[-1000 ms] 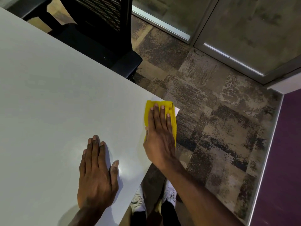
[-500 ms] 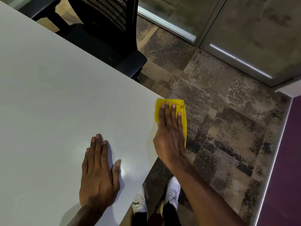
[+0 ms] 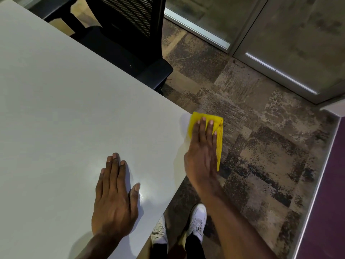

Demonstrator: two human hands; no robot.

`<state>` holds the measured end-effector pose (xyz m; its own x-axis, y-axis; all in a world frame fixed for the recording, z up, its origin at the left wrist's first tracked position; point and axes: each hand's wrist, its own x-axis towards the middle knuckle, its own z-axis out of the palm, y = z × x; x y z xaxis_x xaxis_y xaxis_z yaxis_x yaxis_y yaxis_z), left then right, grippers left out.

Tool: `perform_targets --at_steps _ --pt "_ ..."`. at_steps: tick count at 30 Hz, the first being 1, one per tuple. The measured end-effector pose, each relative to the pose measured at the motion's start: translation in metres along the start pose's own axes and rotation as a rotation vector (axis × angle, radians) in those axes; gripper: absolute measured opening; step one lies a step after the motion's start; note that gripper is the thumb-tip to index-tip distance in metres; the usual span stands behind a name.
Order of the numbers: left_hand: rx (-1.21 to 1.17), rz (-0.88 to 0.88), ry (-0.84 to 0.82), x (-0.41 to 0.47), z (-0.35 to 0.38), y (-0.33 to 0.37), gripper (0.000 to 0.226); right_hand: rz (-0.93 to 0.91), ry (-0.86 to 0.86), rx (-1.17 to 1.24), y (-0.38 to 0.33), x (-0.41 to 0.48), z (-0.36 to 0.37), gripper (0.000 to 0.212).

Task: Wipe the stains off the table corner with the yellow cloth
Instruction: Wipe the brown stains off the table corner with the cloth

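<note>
A folded yellow cloth lies over the right corner of the white table. My right hand presses flat on the cloth, fingers together and pointing away from me; part of the cloth hangs past the table edge. My left hand rests flat on the tabletop nearer to me, palm down, holding nothing. The corner itself is hidden under cloth and hand, so no stains can be seen.
A black mesh office chair stands behind the table's far edge. Patterned carpet lies to the right, with glass partitions beyond. My white shoes show below the table edge.
My right hand has kept the cloth on the corner, sliding slightly outward toward the table's edge. The left hand stays planted. The camera shifted a little.
</note>
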<state>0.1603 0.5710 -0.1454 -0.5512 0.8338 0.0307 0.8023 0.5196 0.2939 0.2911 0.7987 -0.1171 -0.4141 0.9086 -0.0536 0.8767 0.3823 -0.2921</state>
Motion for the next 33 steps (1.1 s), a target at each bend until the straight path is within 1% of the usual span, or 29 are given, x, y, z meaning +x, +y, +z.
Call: perform_targets --at_steps 2,4,7,10,13,17,20,23,25,28,31,33 --pt "-0.003 0.008 0.008 0.000 -0.001 0.002 0.076 0.028 -0.025 -0.025 0.005 0.024 0.000 0.079" --pt "0.004 0.019 0.007 -0.001 -0.003 0.001 0.075 0.027 -0.037 -0.034 0.009 0.024 -0.001 0.077" --pt "-0.009 0.028 0.013 -0.001 -0.005 0.000 0.075 -0.023 0.001 -0.008 0.006 -0.018 -0.003 0.083" --pt "-0.004 0.037 0.016 -0.001 -0.004 -0.001 0.075 -0.044 0.004 0.010 0.002 -0.051 -0.001 0.089" --pt "0.002 0.038 0.014 0.000 -0.003 -0.001 0.075 0.003 0.005 -0.016 0.003 -0.025 0.000 0.087" --pt "0.003 0.046 0.017 -0.001 -0.003 0.000 0.074 0.091 -0.043 -0.046 0.017 0.018 0.000 0.080" --pt "-0.009 0.049 0.019 -0.001 -0.005 0.001 0.075 0.070 -0.001 -0.095 0.008 -0.012 0.003 0.079" --pt "-0.016 0.054 0.022 0.000 -0.005 0.001 0.076 -0.012 -0.001 -0.109 -0.015 -0.070 0.005 0.073" --pt "-0.026 0.042 0.016 0.000 -0.005 0.001 0.076 -0.020 -0.010 -0.089 -0.023 -0.090 0.004 0.074" --pt "-0.033 0.045 0.020 0.000 -0.004 0.001 0.076 0.000 -0.010 -0.117 -0.017 -0.069 0.004 0.072" --pt "-0.037 0.042 0.012 0.001 -0.005 0.001 0.076 0.093 -0.033 -0.150 -0.002 -0.017 0.004 0.080" --pt "-0.031 0.041 0.004 0.001 -0.006 0.001 0.076 0.118 -0.032 -0.151 0.005 0.002 0.002 0.081"
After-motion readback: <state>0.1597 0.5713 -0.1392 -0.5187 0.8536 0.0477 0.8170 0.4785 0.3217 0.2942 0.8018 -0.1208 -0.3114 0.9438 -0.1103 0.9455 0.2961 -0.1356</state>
